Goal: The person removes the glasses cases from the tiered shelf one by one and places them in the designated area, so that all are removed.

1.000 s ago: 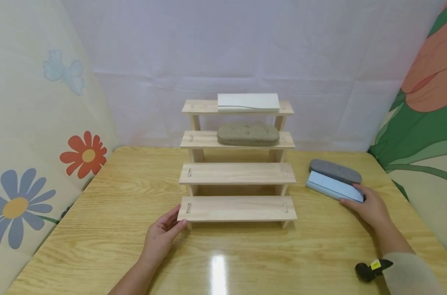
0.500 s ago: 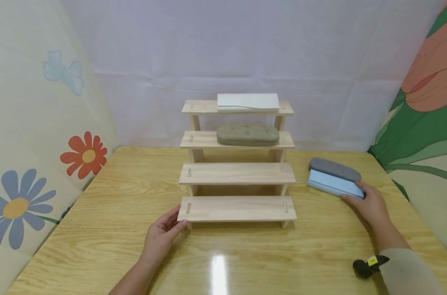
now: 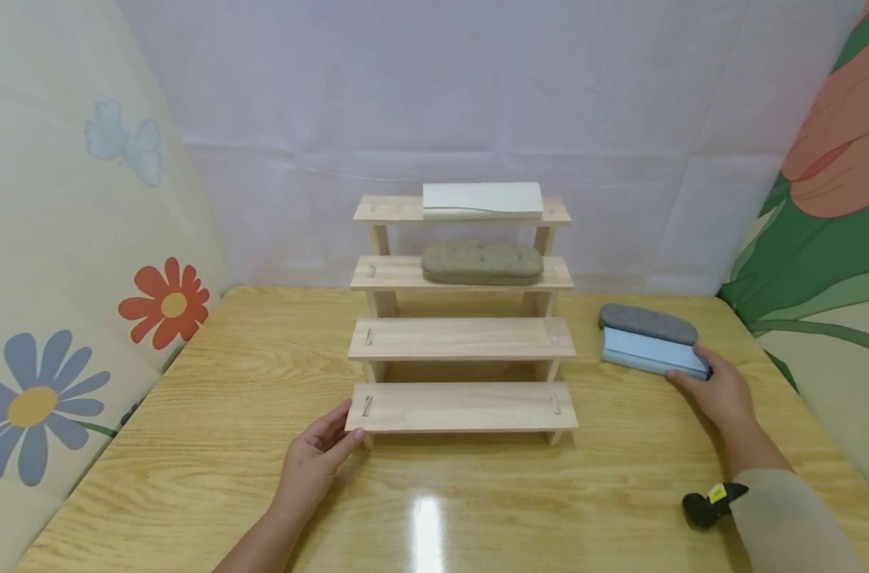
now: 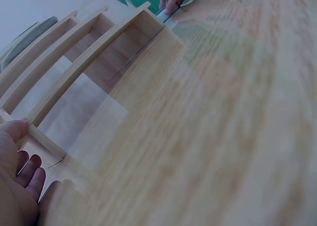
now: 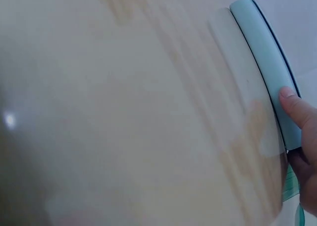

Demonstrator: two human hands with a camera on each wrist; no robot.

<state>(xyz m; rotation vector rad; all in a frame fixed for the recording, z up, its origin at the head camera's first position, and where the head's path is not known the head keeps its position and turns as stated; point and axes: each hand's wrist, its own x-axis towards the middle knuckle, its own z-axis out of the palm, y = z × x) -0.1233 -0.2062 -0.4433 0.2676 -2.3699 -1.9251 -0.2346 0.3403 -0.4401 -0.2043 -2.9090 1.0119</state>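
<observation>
In the head view my right hand (image 3: pixel 721 395) pinches the right end of a light blue glasses case (image 3: pixel 652 352), thumb along its front side. The right wrist view shows the thumb on the blue case (image 5: pixel 267 62), which lies along the tabletop. Directly behind it is a grey glasses case (image 3: pixel 645 322). My left hand (image 3: pixel 313 461) holds the left end of the lowest board of a four-step wooden display stand (image 3: pixel 463 406), its thumb at the board's front corner (image 4: pixel 22 128). A mottled olive glasses case (image 3: pixel 481 263) and a white glasses case (image 3: pixel 481 200) sit on the upper two steps.
The stand rests on a wood-grain table (image 3: pixel 520 509). A white cloth (image 3: pixel 334 95) hangs behind, with flower-printed panels at left and right. A black strap piece with a yellow label (image 3: pixel 714 505) is on the right wrist.
The right hand has shifted slightly away from me, turning the blue case straighter and nudging the grey case back and left. The left hand and the stand stay in place.
</observation>
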